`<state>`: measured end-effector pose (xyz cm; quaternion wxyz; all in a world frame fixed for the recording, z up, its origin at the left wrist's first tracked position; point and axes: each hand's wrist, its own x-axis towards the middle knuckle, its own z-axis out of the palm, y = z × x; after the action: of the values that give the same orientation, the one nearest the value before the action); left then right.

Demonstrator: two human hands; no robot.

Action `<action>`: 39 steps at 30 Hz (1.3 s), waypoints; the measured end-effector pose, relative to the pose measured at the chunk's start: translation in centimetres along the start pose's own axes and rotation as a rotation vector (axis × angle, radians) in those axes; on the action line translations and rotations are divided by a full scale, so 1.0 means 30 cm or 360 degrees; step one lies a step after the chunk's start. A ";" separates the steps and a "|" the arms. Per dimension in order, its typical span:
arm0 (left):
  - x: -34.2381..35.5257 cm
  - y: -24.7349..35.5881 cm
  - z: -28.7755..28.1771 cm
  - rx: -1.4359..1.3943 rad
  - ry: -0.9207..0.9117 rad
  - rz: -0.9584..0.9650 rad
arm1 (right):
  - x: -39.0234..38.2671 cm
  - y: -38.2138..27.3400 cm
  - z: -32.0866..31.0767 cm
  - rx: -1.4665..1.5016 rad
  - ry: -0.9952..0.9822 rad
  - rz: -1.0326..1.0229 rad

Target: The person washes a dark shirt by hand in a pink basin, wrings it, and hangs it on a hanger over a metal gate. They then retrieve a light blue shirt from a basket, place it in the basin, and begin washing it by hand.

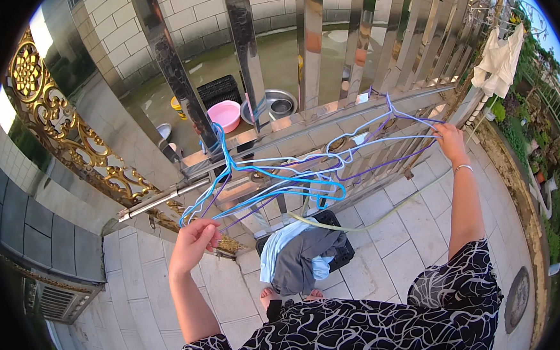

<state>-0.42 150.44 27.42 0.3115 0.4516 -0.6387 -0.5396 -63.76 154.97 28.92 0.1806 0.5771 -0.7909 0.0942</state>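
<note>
"So, what are the hands doing here?"

"Right hand (pixel 450 141) is closed, fingers pinched on the right ends of a few hangers (pixel 293 177). Left hand (pixel 197 240) is curled, thumb up against the fingers, right by the left ends of the bunch. Honestly can't tell if it's gripping anything."

"And where's the bunch sitting?"

"Spread out between the two hands, bright blue, pale blue and purple ones all overlapping, in front of a shiny metal fence (pixel 244 36). Hooks are up near the rail, but I can't tell if they're hung on it."

"What's the ground like?"

"Pale floor tiles (pixel 387 252), outdoors in daylight. A black crate (pixel 343 251) sits on them just past the person's bare feet, piled with light blue cloth (pixel 275 249) and dark gray cloth (pixel 304 260). There's a pale hose or cord curving over the tiles to the right, too."

"Rest of the place?"

"Through the bars: pink basin (pixel 224 116), silver basin (pixel 290 95), yellow tub (pixel 178 107), pale block wall (pixel 193 13). Fancy gold panel (pixel 26 68) on the left, white cloth (pixel 498 59) hanging far right, plants (pixel 530 127) beyond it."

"Any labels?"

"The tub's way too small in view to make out any print, sorry."
</note>
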 end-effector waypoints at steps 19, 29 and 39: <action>-0.022 -0.114 0.164 0.0308 -0.0107 -0.0251 | -0.139 -0.046 -0.051 0.0019 0.0398 0.0315; -0.127 -0.303 0.220 0.0550 -0.0324 -0.0389 | -0.415 -0.109 0.091 0.0236 0.0661 0.0418; -0.264 -0.491 0.186 0.0729 -0.0301 -0.0433 | -0.793 -0.318 0.358 0.0617 -0.0709 0.0564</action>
<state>1.33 159.80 12.58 0.0650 0.5395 -0.7037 -0.4577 -50.22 169.03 9.13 -0.1288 0.4608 -0.8662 0.1443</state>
